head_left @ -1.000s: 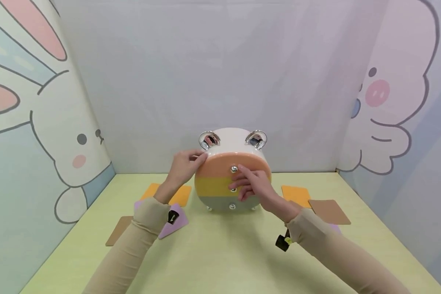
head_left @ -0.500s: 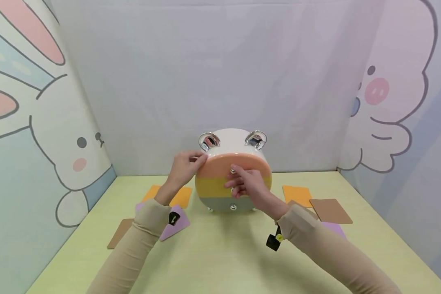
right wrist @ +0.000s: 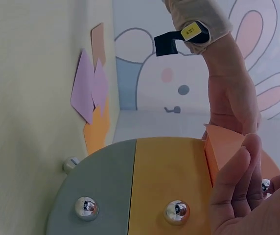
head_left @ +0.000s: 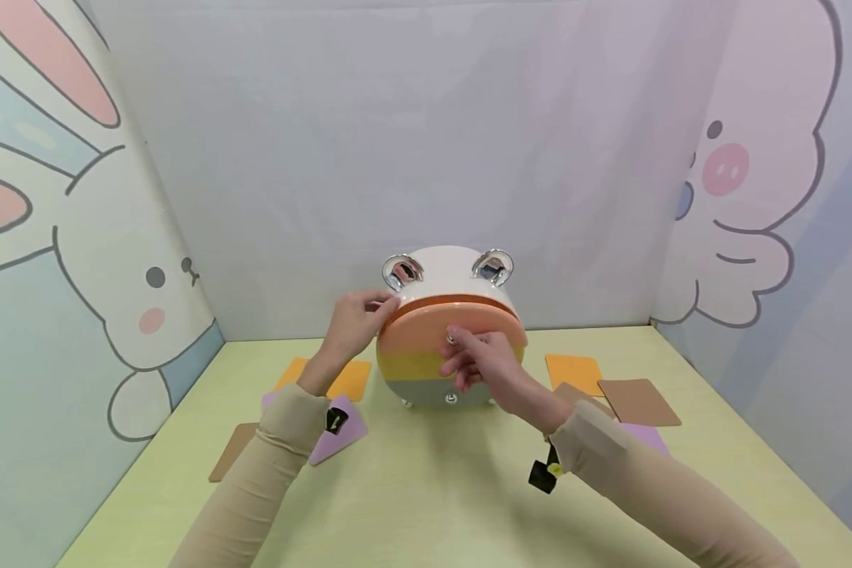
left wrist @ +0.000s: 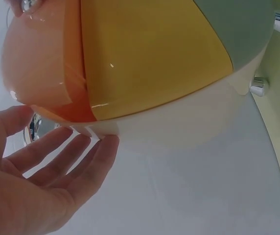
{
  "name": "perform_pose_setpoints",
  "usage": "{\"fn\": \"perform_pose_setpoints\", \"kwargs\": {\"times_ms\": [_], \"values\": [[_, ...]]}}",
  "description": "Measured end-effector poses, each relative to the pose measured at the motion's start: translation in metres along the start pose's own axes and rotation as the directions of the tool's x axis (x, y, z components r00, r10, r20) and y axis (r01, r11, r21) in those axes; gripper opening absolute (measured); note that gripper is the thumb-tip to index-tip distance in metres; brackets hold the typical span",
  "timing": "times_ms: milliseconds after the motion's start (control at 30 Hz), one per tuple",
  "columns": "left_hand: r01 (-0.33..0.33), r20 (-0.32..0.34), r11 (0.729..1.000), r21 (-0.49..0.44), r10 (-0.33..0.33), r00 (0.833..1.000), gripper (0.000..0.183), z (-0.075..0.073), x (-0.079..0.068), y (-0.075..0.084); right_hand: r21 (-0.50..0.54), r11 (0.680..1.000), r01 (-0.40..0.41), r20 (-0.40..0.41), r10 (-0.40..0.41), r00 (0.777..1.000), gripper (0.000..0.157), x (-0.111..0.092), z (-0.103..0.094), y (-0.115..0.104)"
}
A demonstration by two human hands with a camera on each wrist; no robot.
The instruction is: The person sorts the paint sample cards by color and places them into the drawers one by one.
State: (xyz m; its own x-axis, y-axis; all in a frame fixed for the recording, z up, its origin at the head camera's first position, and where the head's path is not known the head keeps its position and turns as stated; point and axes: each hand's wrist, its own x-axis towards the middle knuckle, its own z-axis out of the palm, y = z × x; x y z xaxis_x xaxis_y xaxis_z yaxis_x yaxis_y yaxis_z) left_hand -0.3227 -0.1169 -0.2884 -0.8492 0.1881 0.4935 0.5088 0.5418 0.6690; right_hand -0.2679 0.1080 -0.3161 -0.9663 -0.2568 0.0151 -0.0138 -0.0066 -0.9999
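Right hand [head_left: 495,364] pinches silver knob [right wrist: 266,184], surest hold on likely light, slick peach drawer [head_left: 419,328]; left hand [head_left: 355,323], fingers relaxed, touches cabinet [head_left: 447,267]

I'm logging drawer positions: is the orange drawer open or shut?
Partly open: the orange drawer juts past the yellow drawer, with a gap under the white top.

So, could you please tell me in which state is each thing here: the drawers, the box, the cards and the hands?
Orange drawer: partly open
Yellow drawer: shut
Grey drawer: shut
Box: upright on the table
Cards: lying on the table
Left hand: touching the box's side
Right hand: pinching the top knob
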Motion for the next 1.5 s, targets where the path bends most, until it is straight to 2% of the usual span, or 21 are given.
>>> {"fn": "perform_pose_setpoints", "kwargs": {"times_ms": [233,467,767,1267,1500], "values": [[-0.008,0.007,1.000,0.016,0.008,1.000,0.029,0.000,-0.001,0.001,-0.023,1.000,-0.004,0.030,0.004,1.000,0.054,-0.011,0.000,-0.001],[0.003,0.005,1.000,0.016,-0.003,1.000,0.029,0.000,0.000,0.002,-0.041,0.999,-0.020,0.057,0.022,0.998,0.051,-0.025,0.000,-0.001],[-0.003,-0.005,1.000,0.005,0.003,1.000,0.028,0.000,0.001,0.001,-0.055,0.998,-0.001,0.120,0.008,0.993,0.048,-0.040,-0.001,-0.001],[0.011,-0.006,1.000,-0.015,-0.011,1.000,0.027,0.002,-0.002,0.002,-0.054,0.998,-0.029,0.148,0.036,0.988,0.047,-0.062,0.001,0.003],[-0.018,-0.012,1.000,0.000,0.018,1.000,0.028,0.000,-0.002,0.002,-0.049,0.999,-0.021,0.155,0.028,0.987,0.046,-0.063,0.002,0.006]]}}
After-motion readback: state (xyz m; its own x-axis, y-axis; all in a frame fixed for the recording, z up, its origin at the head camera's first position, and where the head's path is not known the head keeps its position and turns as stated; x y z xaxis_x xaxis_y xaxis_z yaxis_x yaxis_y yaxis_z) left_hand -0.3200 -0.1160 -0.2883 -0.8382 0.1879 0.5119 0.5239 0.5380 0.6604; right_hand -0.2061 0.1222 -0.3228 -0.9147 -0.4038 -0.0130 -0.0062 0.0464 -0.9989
